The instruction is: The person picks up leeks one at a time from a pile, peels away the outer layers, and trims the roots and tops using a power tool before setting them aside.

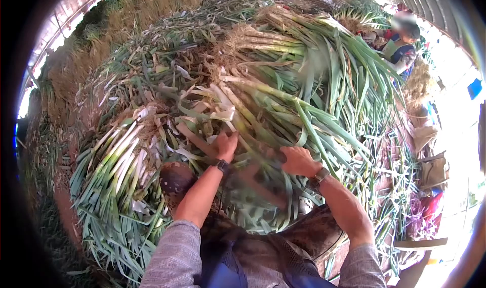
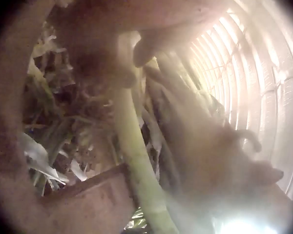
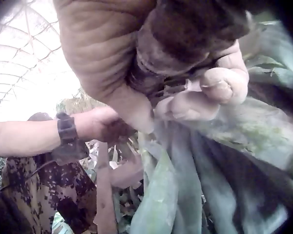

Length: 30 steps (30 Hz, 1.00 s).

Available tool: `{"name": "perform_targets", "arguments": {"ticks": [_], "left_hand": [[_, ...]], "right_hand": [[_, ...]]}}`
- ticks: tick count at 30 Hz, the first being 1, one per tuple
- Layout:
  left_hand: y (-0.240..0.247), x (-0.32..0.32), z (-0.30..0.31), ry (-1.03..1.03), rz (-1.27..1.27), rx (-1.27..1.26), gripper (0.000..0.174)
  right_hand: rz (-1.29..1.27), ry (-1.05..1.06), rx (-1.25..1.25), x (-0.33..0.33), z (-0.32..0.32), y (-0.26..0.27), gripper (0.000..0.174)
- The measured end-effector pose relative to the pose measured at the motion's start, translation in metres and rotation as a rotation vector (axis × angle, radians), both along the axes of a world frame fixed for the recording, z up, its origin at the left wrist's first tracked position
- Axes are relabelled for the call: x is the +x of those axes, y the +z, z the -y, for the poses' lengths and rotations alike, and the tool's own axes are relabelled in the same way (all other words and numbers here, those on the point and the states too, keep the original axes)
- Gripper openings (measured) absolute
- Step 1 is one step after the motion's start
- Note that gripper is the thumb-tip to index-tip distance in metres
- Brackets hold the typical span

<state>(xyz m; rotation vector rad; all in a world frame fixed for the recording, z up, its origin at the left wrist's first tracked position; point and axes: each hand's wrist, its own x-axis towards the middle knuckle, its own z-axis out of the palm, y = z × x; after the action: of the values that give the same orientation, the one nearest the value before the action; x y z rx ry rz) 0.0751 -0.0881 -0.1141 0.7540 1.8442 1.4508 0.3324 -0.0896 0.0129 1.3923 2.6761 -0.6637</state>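
Pale at one end, a leek stalk (image 1: 242, 136) runs between the two hands. The left hand (image 1: 226, 146) pinches it near its pale end; in the left wrist view the stalk (image 2: 141, 161) passes down from blurred fingers (image 2: 129, 75). The right hand (image 1: 299, 161) is to the right, beside green leaves. In the right wrist view the right hand (image 3: 107, 53) has its fingers curled round a dark, rounded object (image 3: 185, 36), with broad leaves (image 3: 161, 200) hanging below. What that object is, I cannot tell.
A large pile of leeks (image 1: 334, 70) lies ahead and right; another bunch (image 1: 119, 161) lies left. A brown flat bar (image 1: 196, 140) is beside the left hand. Loose leaves cover the ground. Another person (image 1: 405, 50) is at the upper right. Patterned trouser legs (image 1: 316, 229) are below the hands.
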Motion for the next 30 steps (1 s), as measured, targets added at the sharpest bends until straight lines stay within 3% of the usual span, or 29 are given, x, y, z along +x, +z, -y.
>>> {"name": "perform_targets", "arguments": {"ticks": [2,5,7,9,11,14,18,20,22,24,26,28,30], "left_hand": [[-0.013,-0.001,-0.004,-0.010,0.017,0.102,0.031],[-0.033,0.000,-0.005,-0.235,0.237,0.007,0.026],[-0.009,0.013,0.018,-0.308,0.307,0.078,0.026],[0.049,0.030,0.046,-0.338,0.509,0.131,0.026],[0.050,0.024,0.051,-0.390,0.534,0.114,0.027],[0.020,0.015,0.044,-0.453,0.564,0.154,0.026],[0.024,0.009,0.050,-0.562,0.703,0.135,0.025],[0.032,0.009,0.053,-0.602,0.690,0.174,0.025],[0.022,0.009,0.052,-0.645,0.682,0.215,0.026],[0.016,0.007,0.047,-0.655,0.488,0.282,0.027],[0.025,0.001,0.031,-0.232,0.582,0.265,0.031],[0.052,-0.030,0.024,-0.123,0.204,0.382,0.034],[0.082,-0.066,0.014,0.085,0.489,0.487,0.025]], "right_hand": [[-0.034,0.004,0.033,0.000,0.003,0.004,0.044],[-0.059,-0.001,0.077,0.001,0.011,0.025,0.034],[-0.058,-0.016,0.106,0.001,0.013,0.026,0.033],[-0.053,-0.028,0.129,0.004,0.015,0.022,0.032],[-0.188,-0.004,0.225,0.010,0.013,0.010,0.036],[-0.233,0.074,0.194,0.012,0.019,0.017,0.035],[-0.233,0.099,0.247,0.017,0.029,0.022,0.034],[-0.126,-0.019,0.201,0.015,0.033,0.034,0.036],[-0.172,-0.012,0.190,0.019,0.032,0.026,0.036],[-0.222,-0.008,0.180,0.025,0.032,0.023,0.037],[-0.120,-0.003,0.171,0.030,0.034,0.025,0.037],[-0.107,-0.051,0.122,0.035,0.031,0.028,0.036],[-0.094,-0.096,0.071,0.040,0.026,0.029,0.036]]}}
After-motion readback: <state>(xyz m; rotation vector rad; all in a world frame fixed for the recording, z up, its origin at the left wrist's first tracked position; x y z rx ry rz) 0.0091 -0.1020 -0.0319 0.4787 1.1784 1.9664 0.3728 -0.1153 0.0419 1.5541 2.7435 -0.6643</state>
